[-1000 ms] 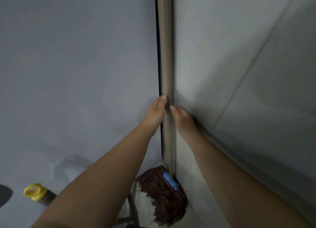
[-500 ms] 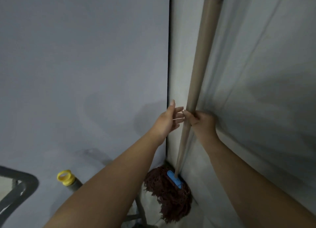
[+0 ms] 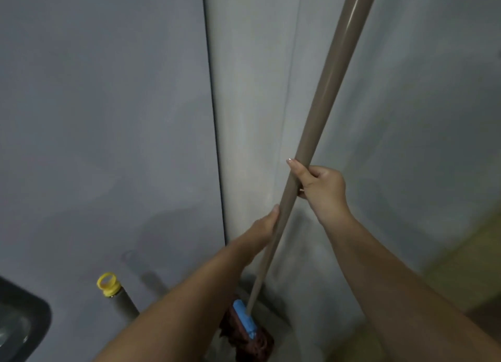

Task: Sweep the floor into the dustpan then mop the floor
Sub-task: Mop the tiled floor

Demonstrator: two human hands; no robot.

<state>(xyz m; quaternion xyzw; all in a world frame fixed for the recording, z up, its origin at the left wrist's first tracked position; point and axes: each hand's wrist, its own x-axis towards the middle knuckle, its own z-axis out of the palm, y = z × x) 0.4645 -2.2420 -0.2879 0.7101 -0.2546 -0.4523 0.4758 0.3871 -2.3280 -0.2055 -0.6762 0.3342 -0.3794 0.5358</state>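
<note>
A mop with a long grey-brown handle point(image 3: 322, 112) leans to the upper right, out of the wall corner. Its dark red string head point(image 3: 252, 342) with a blue clamp point(image 3: 245, 319) rests on the floor at the bottom centre, partly hidden by my left forearm. My right hand point(image 3: 320, 184) is wrapped around the handle at mid height. My left hand point(image 3: 267, 226) lies against the handle just below it, fingers along the shaft; its grip is hidden behind the handle.
Grey walls meet in a corner point(image 3: 214, 117) just left of the mop. A second pole with a yellow hanging cap point(image 3: 109, 284) stands at the lower left. A dark rounded object point(image 3: 19, 321) fills the bottom left corner.
The mop handle has tilted from upright in the corner to leaning right. My right hand closed around it and my left hand moved lower on the shaft.
</note>
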